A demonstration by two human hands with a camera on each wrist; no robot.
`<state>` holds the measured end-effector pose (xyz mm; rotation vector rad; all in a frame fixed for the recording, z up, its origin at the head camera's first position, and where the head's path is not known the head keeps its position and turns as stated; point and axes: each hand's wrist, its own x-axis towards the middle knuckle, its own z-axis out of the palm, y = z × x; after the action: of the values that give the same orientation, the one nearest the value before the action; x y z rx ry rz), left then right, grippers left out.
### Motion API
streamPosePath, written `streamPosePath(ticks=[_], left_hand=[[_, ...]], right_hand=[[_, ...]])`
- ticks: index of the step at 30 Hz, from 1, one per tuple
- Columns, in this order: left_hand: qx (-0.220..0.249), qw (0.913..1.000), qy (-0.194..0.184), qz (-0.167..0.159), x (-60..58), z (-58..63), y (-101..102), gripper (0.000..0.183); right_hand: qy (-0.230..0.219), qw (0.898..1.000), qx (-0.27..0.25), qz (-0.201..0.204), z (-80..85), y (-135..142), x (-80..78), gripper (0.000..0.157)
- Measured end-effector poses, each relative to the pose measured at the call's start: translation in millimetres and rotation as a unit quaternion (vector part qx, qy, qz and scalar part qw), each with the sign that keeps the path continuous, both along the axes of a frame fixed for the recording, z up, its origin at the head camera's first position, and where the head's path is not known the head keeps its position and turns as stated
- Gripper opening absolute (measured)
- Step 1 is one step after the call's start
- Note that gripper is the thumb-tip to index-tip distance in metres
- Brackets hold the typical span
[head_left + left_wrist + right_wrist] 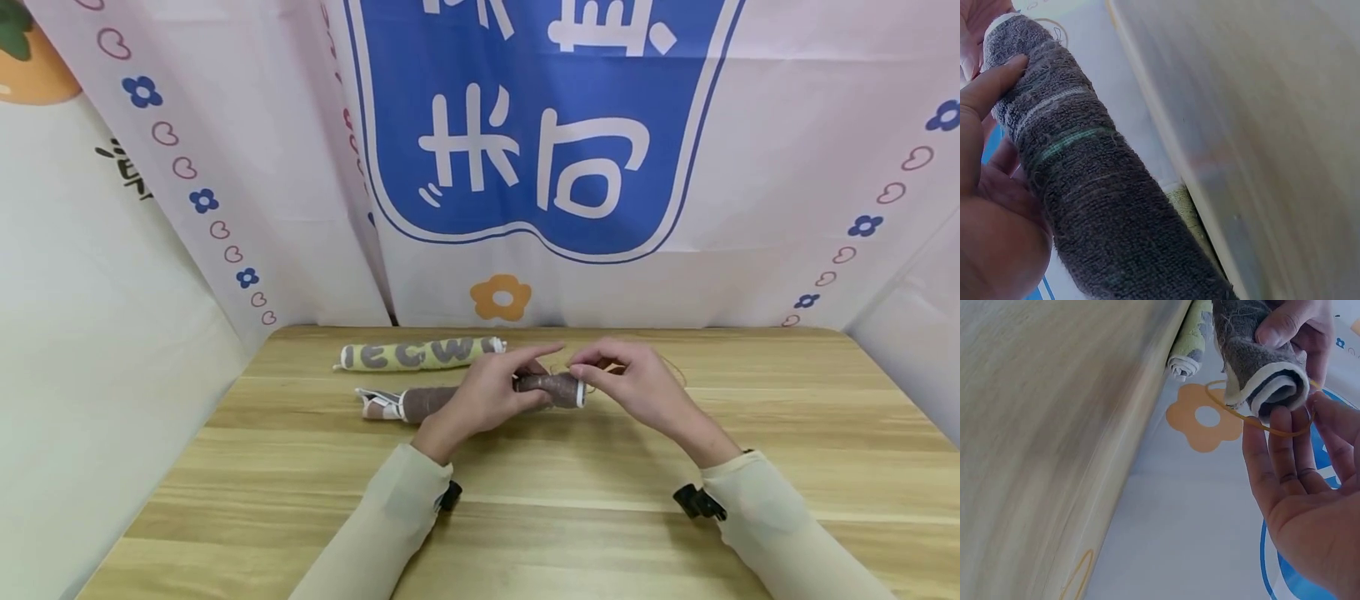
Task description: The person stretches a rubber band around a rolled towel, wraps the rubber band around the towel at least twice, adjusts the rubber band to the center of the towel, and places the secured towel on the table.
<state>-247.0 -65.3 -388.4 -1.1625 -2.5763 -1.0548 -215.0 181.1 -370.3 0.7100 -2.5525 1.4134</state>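
Observation:
A brown towel [427, 404], rolled into a long tube, lies across the middle of the table. My left hand [491, 387] grips it near its right end, thumb pressing on the terry surface, as the left wrist view shows close up. At that end, the white hem and spiral layers face my right hand [1310, 506]. Between its thumb and fingers my right hand pinches an orange rubber band [1279, 432], stretched open beside the roll's mouth. Some right fingertips reach right to the rolled edge.
Behind the brown roll lies a second rolled towel [420, 354], yellow-green with grey letters. Another rubber band [1079, 575] lies on the wooden table [300, 517] beyond the right hand. A printed white cloth [712, 292] hangs along the table's back edge.

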Motion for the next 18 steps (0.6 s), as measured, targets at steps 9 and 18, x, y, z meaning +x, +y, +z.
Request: streamPosePath(ticks=[9, 18], left_hand=[[0.014, 0.9990, 0.021, 0.038, 0.2, -3.4, 0.2, 0.021], [0.057, 0.9950, 0.033, 0.076, -0.8, -1.2, -1.0, 0.017]], right_hand=[[-0.011, 1.000, 0.014, -0.004, -0.6, -4.0, 1.1, 0.008], [-0.059, 0.998, 0.004, 0.005, 1.0, -6.0, 6.9, 0.014]])
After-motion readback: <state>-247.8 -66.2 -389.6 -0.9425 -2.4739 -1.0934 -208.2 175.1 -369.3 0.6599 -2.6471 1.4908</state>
